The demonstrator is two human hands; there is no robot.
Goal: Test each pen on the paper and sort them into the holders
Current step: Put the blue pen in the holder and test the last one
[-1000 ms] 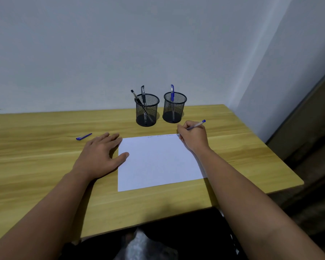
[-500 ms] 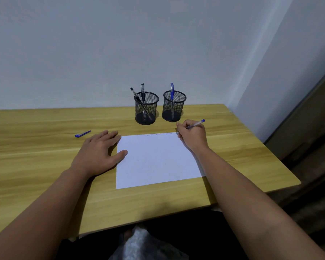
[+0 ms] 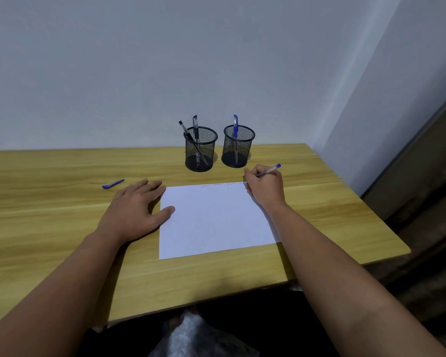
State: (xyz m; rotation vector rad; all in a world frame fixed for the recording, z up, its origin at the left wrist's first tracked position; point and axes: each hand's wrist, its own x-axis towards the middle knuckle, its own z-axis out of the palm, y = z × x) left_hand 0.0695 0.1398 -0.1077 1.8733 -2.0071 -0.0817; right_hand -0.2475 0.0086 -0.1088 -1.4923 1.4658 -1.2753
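Views: I have 1, the head camera, so no overlap to report.
Position: it sits above the near edge of the desk [image 3: 62, 228].
Facing: forward and down, toward the wall [image 3: 165, 60] behind the desk.
Nearness: both forearms fill my lower frame; the paper [image 3: 214, 220] lies centre, the 2 mesh holders [image 3: 200, 150] farther back.
Lens: wide-angle.

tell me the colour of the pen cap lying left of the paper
Blue, per the head view: pen cap.

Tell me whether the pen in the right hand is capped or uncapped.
Uncapped, most likely. The right hand grips the pen with its tip down on the paper, and a loose blue cap lies on the table.
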